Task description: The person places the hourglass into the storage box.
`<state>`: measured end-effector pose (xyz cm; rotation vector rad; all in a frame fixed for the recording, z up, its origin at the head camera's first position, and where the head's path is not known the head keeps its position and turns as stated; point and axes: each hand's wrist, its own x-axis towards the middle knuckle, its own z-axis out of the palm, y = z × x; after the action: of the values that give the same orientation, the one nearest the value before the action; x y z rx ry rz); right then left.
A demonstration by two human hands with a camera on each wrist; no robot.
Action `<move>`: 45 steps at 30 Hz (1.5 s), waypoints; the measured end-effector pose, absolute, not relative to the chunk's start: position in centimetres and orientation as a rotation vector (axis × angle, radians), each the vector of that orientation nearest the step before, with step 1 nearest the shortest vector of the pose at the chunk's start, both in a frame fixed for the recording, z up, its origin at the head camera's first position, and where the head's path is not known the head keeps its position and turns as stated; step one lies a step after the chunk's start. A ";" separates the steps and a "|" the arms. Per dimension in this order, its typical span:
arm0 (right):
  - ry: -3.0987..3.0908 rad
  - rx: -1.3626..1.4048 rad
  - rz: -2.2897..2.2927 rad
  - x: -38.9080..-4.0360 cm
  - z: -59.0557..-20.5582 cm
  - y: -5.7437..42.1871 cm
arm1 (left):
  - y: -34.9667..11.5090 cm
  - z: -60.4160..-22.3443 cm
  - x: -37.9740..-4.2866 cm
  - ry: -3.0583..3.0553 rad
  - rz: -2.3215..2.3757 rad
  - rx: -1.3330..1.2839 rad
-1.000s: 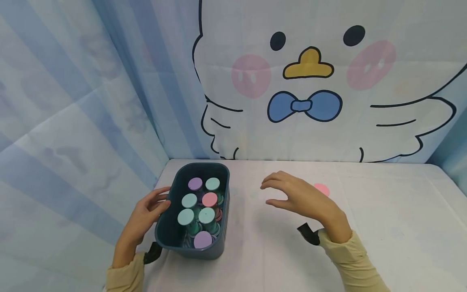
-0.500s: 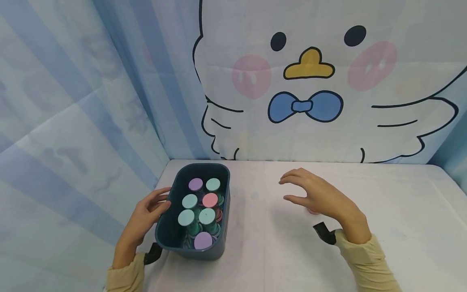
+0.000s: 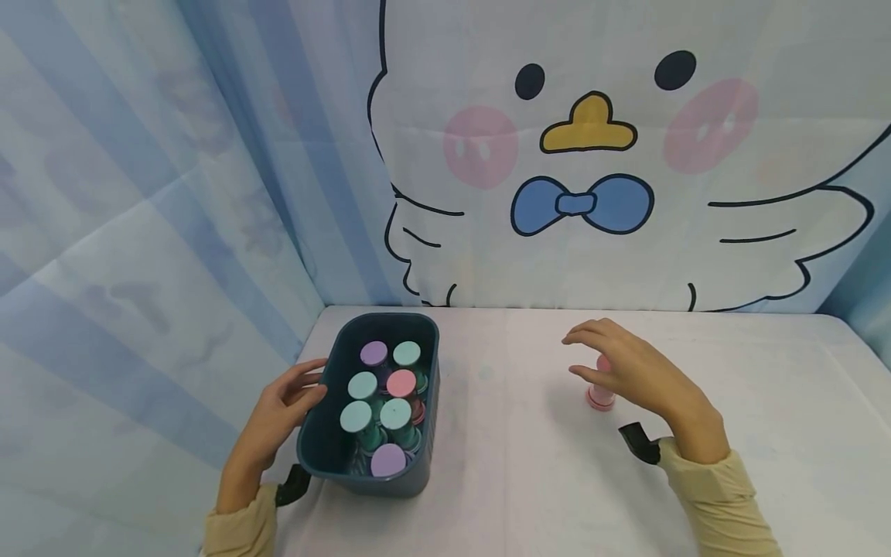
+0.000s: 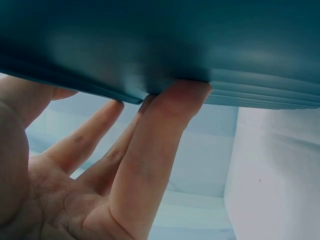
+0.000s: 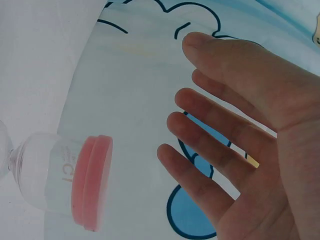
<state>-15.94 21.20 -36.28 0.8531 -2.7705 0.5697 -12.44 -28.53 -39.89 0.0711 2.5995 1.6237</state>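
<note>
A dark teal bin point(image 3: 426, 433) stands at the left of the table. Inside it are several sand timers with mint point(image 3: 397, 414), purple point(image 3: 387, 460) and pink point(image 3: 401, 384) caps. My left hand point(image 3: 274, 414) rests against its left side; in the left wrist view the fingertips point(image 4: 192, 90) touch the bin's wall point(image 4: 260, 55). Another pink-capped sand timer point(image 3: 600, 398) stands upright on the table, partly hidden behind my right hand point(image 3: 633, 371). The right wrist view has its clear bulb and pink cap point(image 5: 91, 182) apart from the spread, gently bent fingers point(image 5: 210, 140).
The table point(image 3: 501, 464) has a white cover. Behind it hangs a curtain point(image 3: 578, 263) printed with a cartoon duck, and a blue-white curtain point(image 3: 139, 271) runs along the left side.
My right hand has moved to the right over the table, past the pink sand timer's top, so its base now shows below the thumb. The left hand and the bin stay put.
</note>
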 end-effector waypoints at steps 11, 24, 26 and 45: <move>-2.862 0.763 0.579 -16.1 -36.6 22.7 | -28.4 -40.0 -12.6 2.600 1.629 0.082; -2.976 0.641 0.609 -15.8 -37.0 23.5 | -28.6 -39.8 -12.5 2.589 1.619 0.053; -2.986 0.627 0.612 -15.8 -37.1 23.5 | -28.6 -39.8 -12.5 2.587 1.616 0.042; -2.977 0.601 0.620 -15.9 -37.5 23.8 | -28.5 -39.7 -12.4 2.582 1.621 0.054</move>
<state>-15.95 23.82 -37.49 0.6013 -2.9775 0.6197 -12.37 -28.53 -39.69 0.0536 2.5816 1.6212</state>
